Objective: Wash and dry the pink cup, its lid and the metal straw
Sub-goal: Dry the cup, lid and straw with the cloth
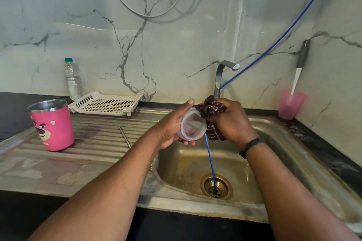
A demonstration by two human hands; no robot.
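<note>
Over the sink basin my left hand [172,129] holds the clear plastic lid [193,126] by its rim, its inside facing me. My right hand [233,121] grips a dark maroon patterned cloth [211,107] bunched against the lid's right edge. The pink cup [52,125], with a bear face and a steel rim, stands upright on the ribbed drainboard at the left. No metal straw shows in this view.
The steel sink [274,143] has a brass drain [216,187] with a thin blue tube [210,160] running into it. A tap [220,76] stands behind my hands. A white rack [105,102] and a water bottle [73,79] sit back left, a pink tumbler [290,106] back right.
</note>
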